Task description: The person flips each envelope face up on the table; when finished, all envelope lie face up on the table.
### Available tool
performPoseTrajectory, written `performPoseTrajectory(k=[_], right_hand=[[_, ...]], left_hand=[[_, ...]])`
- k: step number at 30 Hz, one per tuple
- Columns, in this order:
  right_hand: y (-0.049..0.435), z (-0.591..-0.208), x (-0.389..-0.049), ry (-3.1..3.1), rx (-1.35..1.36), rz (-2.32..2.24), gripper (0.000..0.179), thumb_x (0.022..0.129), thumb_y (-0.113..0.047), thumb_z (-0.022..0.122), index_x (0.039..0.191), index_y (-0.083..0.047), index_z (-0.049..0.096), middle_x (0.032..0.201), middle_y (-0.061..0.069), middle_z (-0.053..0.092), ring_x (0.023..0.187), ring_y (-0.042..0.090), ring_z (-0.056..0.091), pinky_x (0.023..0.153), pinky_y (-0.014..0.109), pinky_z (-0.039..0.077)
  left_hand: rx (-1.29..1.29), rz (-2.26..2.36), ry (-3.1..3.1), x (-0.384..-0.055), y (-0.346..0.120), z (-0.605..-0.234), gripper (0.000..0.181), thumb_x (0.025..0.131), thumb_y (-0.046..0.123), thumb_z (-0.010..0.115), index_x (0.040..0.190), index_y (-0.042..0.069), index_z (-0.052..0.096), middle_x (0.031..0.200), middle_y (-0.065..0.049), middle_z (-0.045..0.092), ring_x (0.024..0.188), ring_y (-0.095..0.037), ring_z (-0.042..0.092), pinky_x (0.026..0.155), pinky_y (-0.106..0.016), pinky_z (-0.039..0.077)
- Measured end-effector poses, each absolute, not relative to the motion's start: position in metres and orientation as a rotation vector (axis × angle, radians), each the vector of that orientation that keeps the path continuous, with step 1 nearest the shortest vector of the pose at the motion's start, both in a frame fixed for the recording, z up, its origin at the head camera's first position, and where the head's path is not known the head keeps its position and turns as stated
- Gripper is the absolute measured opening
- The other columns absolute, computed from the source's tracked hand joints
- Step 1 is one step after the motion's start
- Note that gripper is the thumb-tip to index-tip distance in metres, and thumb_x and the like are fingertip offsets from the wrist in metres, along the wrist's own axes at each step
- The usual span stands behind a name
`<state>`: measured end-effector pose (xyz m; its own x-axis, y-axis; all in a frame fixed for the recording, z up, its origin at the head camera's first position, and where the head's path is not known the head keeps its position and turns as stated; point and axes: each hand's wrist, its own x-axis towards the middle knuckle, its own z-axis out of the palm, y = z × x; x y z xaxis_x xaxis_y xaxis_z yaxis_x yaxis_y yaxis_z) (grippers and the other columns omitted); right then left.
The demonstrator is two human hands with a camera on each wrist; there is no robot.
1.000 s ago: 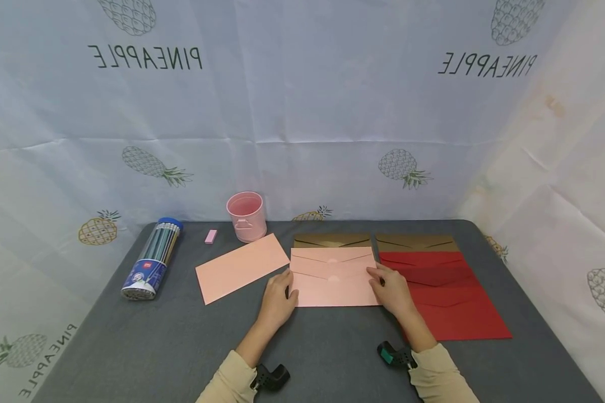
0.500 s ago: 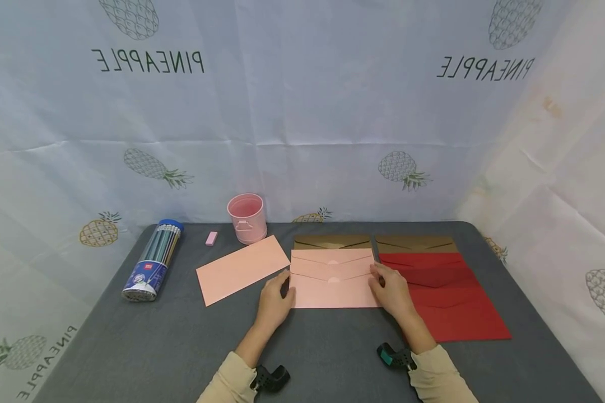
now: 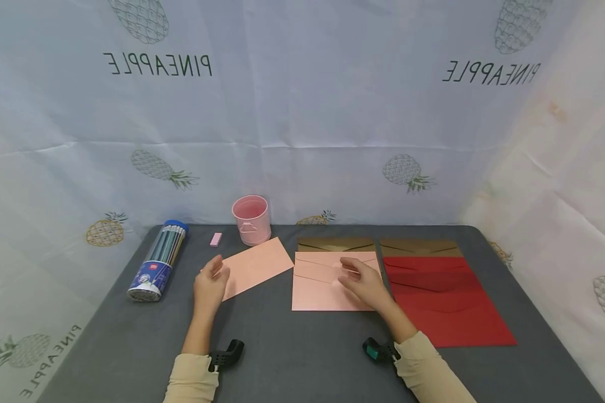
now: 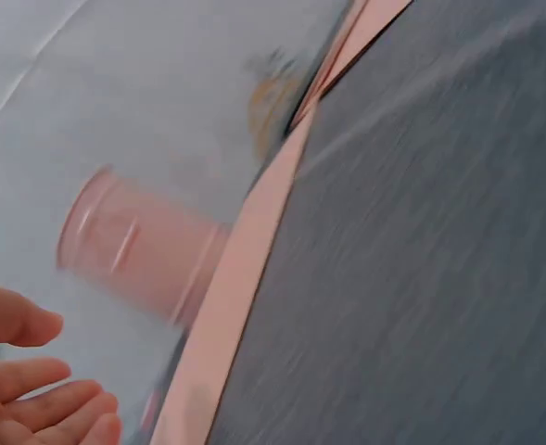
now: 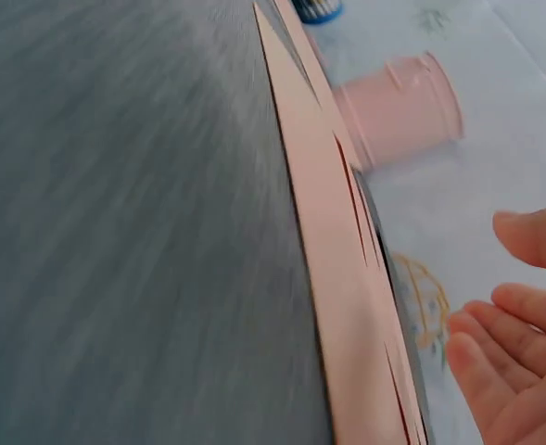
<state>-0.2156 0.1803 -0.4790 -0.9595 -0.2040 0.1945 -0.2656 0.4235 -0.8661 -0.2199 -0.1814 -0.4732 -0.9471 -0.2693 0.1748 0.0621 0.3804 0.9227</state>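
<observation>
My left hand (image 3: 210, 284) is over the left end of a plain pink envelope (image 3: 262, 267) lying at a slant, hiding its left corner. Thumb and fingers are apart with nothing between them, as the left wrist view shows. My right hand (image 3: 365, 284) hovers above the overlapping pink envelopes (image 3: 310, 294) in the middle of the table, its relaxed fingers holding nothing. Those envelopes lie straight, flap lines facing up, and partly cover a gold envelope (image 3: 327, 244) behind them. To their right, red envelopes (image 3: 459, 319) overlap another gold envelope (image 3: 423, 248).
At the back stands a small pink bucket (image 3: 254, 226), beside a pink eraser (image 3: 215, 239). A clear tub of pencils (image 3: 157, 266) with a blue lid lies at the left. A pineapple-print cloth (image 3: 302, 112) hangs behind the dark grey table (image 3: 292, 358).
Both hands have let go of the middle pink envelopes' side edges. The left hand has moved left to the slanted envelope; the right has shifted left over the middle ones.
</observation>
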Motion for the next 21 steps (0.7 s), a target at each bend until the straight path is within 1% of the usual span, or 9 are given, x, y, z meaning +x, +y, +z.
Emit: performPoseTrajectory(k=[4,8,11,15,18,21], right_hand=[[0.156,-0.477,-0.231,-2.622,0.535,1.716,0.055,0.089,-0.014,0.067,0.137,0.001,0.046,0.137,0.019,0.051,0.127,0.032,0.049,0.103,0.04,0.043],[0.134,-0.478,-0.249,-2.657,0.613,1.76,0.055,0.09,-0.015,0.065,0.139,0.0,0.044,0.139,0.017,0.05,0.128,0.03,0.049,0.104,0.039,0.043],[0.12,-0.478,-0.26,-2.682,0.659,1.786,0.055,0.091,-0.014,0.064,0.14,0.0,0.043,0.14,0.016,0.049,0.129,0.031,0.048,0.104,0.042,0.042],[0.103,-0.477,-0.272,-2.707,0.698,1.849,0.056,0.091,-0.013,0.063,0.14,0.001,0.041,0.142,0.017,0.046,0.131,0.032,0.045,0.105,0.043,0.041],[0.094,-0.471,-0.276,-2.736,0.682,1.93,0.057,0.091,-0.01,0.062,0.142,0.003,0.038,0.144,0.019,0.043,0.133,0.033,0.042,0.107,0.043,0.039],[0.086,-0.471,-0.281,-2.759,0.643,1.99,0.059,0.091,-0.009,0.063,0.142,0.003,0.037,0.146,0.021,0.04,0.135,0.034,0.038,0.105,0.043,0.04]], left_hand=[[0.358,-1.617,-2.393,-0.215,-0.213,-0.471,0.05,0.094,0.009,0.053,0.139,-0.007,0.039,0.142,-0.027,0.042,0.132,-0.038,0.041,0.108,-0.046,0.036],[0.449,-1.639,-2.438,-0.212,-0.229,-0.47,0.056,0.095,0.011,0.052,0.143,-0.008,0.031,0.146,-0.029,0.035,0.135,-0.04,0.035,0.109,-0.049,0.033],[0.472,-1.683,-2.447,-0.211,-0.234,-0.471,0.058,0.095,0.01,0.051,0.144,-0.008,0.027,0.147,-0.03,0.031,0.137,-0.041,0.032,0.11,-0.049,0.032],[0.452,-1.81,-2.436,-0.211,-0.236,-0.471,0.06,0.096,0.009,0.049,0.146,-0.009,0.021,0.149,-0.03,0.026,0.138,-0.041,0.029,0.111,-0.047,0.03],[0.43,-1.896,-2.42,-0.212,-0.235,-0.471,0.059,0.097,0.008,0.047,0.146,-0.01,0.019,0.149,-0.031,0.025,0.139,-0.04,0.028,0.112,-0.044,0.03],[0.429,-1.937,-2.392,-0.212,-0.233,-0.47,0.058,0.097,0.006,0.046,0.146,-0.01,0.02,0.148,-0.031,0.027,0.139,-0.04,0.028,0.111,-0.043,0.03]])
